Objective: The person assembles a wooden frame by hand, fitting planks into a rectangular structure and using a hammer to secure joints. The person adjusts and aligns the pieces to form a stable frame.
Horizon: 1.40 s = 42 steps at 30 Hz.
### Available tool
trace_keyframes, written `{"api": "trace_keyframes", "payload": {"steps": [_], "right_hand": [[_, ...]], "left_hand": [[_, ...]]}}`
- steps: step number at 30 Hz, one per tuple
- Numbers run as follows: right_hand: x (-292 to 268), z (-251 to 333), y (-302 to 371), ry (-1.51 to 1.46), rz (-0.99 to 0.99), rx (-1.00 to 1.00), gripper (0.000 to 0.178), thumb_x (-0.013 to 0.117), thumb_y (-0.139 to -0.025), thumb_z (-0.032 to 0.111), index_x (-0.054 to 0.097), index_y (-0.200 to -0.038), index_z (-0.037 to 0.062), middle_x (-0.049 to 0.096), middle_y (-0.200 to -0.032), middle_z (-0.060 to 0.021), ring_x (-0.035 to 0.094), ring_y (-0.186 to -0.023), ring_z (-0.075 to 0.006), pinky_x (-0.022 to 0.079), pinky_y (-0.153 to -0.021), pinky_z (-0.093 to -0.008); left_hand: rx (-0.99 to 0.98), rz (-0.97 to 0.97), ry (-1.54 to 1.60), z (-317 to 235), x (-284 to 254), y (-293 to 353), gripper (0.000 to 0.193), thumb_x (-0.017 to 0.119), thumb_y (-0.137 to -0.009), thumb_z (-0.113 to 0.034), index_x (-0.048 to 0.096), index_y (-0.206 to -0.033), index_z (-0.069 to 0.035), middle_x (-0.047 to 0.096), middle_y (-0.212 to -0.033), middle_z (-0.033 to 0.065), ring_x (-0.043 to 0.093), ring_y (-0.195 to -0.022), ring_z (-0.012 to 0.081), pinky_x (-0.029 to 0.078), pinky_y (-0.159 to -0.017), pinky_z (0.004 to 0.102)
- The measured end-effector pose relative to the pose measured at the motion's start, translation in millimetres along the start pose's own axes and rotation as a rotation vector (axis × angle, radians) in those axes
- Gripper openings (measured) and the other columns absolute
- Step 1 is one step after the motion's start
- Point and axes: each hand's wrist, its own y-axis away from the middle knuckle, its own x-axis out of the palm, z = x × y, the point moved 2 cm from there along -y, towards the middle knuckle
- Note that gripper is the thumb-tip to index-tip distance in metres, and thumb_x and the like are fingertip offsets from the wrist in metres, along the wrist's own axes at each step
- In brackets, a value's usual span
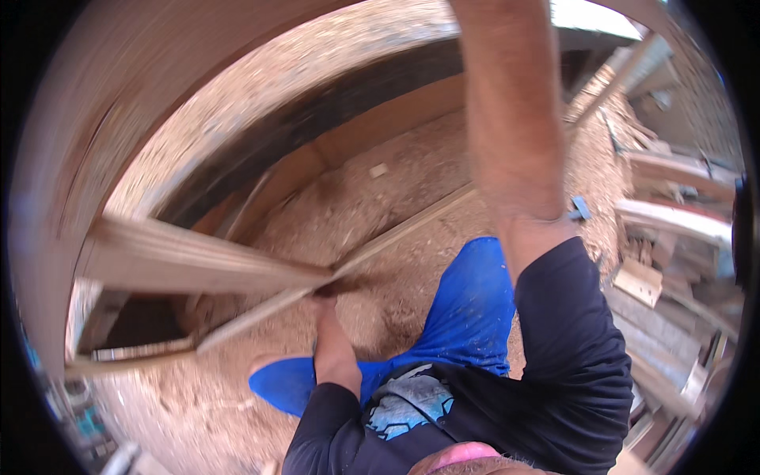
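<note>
A large wooden frame (202, 257) stands before me, its boards meeting at a joint near the middle of the view. My left hand (323, 301) is at that joint, touching the wood or right beside it; the beam and shadow hide its fingers. A narrow wooden strip (412, 226) slants from the joint up to the right, passing behind my right forearm. That forearm reaches far up across the view, and my right hand lies beyond the top edge, out of sight. Along the top left curves a wide wooden board (87, 134), blurred by motion.
Sawdust and shavings cover the brown ground (388, 301). A heap of wooden offcuts and planks (657, 332) lies at the right, with a small blue object (580, 208) near it. Blurred teal and grey items (87, 419) sit at the lower left.
</note>
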Motion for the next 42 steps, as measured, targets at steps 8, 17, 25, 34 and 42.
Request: {"api": "trace_keyframes", "payload": {"steps": [8,17,25,34,42], "right_hand": [[-100.1,38.9,-26.0,-0.064,-0.233,-0.06,0.048,0.041,-0.104,0.041,0.059,-0.115,-0.0027,0.061,-0.116,-0.0229,0.062,-0.107,-0.0291,0.048,-0.094,-0.0416],[-187.3,106.4,-87.3,0.065,-0.3,-0.171,0.049,0.042,-0.103,0.043,0.06,-0.111,-0.0018,0.062,-0.113,-0.0218,0.062,-0.105,-0.0292,0.048,-0.093,-0.0413],[-219.2,157.0,-128.9,0.153,-0.287,-0.271,0.049,0.042,-0.103,0.045,0.061,-0.108,-0.0009,0.063,-0.11,-0.0209,0.063,-0.103,-0.0293,0.047,-0.092,-0.041],[-303.9,212.9,-160.7,0.198,-0.281,-0.383,0.05,0.043,-0.102,0.046,0.062,-0.105,0.0,0.064,-0.106,-0.0198,0.063,-0.101,-0.0294,0.047,-0.091,-0.0407],[-433.8,270.6,-211.7,0.312,-0.211,-0.422,0.051,0.044,-0.102,0.048,0.063,-0.101,0.0009,0.065,-0.103,-0.0189,0.064,-0.099,-0.0295,0.047,-0.09,-0.0404]], "left_hand": [[0.087,0.118,0.088,21.8,13.4,-16.3,0.08,0.047,-0.085,-0.066,0.045,-0.147,-0.014,0.037,-0.156,0.0122,0.032,-0.144,0.0348,0.031,-0.115,0.0557],[0.092,-0.028,0.114,43.0,44.8,5.9,0.079,0.046,-0.088,-0.061,0.044,-0.147,-0.01,0.037,-0.157,0.0094,0.035,-0.143,0.0291,0.027,-0.119,0.0475],[0.238,-0.253,-0.157,44.8,-11.4,35.5,0.073,0.048,-0.091,-0.046,0.033,-0.152,-0.009,0.038,-0.156,0.0096,0.04,-0.139,0.0243,0.027,-0.119,0.0404],[0.089,0.002,0.076,35.7,50.8,110.4,0.068,0.037,-0.092,-0.06,0.049,-0.144,-0.017,0.048,-0.149,0.0082,0.043,-0.138,0.0313,0.032,-0.113,0.0598],[0.028,-0.15,-0.024,10.6,92.9,272.1,0.059,0.036,-0.094,-0.056,0.058,-0.132,-0.016,0.057,-0.135,0.0112,0.054,-0.123,0.0345,0.043,-0.103,0.0621]]}}
